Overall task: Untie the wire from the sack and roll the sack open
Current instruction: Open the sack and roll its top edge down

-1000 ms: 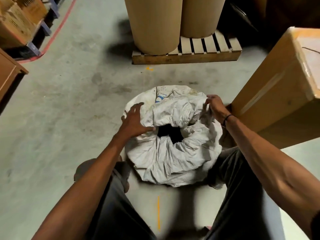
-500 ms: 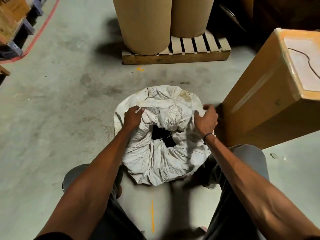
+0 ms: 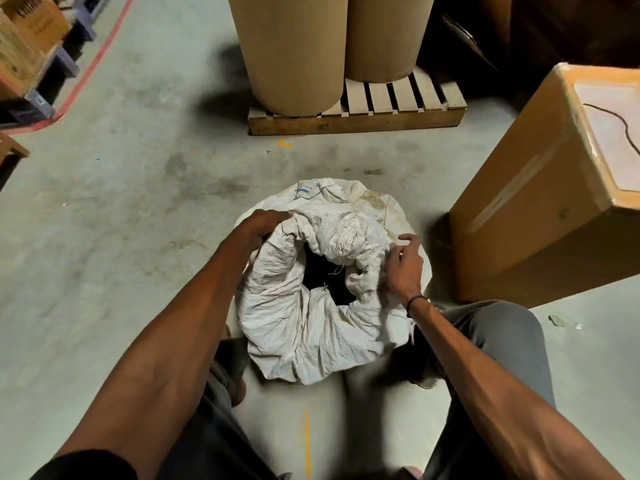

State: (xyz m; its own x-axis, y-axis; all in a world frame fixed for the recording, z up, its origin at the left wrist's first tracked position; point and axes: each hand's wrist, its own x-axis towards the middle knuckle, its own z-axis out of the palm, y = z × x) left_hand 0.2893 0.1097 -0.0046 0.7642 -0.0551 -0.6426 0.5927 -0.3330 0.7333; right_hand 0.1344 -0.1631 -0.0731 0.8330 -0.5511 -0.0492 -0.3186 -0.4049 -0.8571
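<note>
A white woven sack [image 3: 304, 327] stands on the concrete floor between my knees, its top rolled down into a thick ring around a dark mouth [image 3: 325, 275]. My left hand [image 3: 258, 226] grips the rolled rim at the far left. My right hand [image 3: 403, 265] pinches the rolled fabric on the right side. A thin dark wire [image 3: 620, 126] lies loose on top of the cardboard box to the right, away from the sack.
A large cardboard box [image 3: 540, 216] stands close on the right. Two big brown paper rolls [image 3: 294, 50] sit on a wooden pallet [image 3: 356, 119] straight ahead. Stacked boxes on racks [image 3: 27, 43] lie far left behind a red floor line.
The sack's mouth has widened as the rim rolled down. My left hand has slid along the far left rim, and my right hand has shifted to the right side.
</note>
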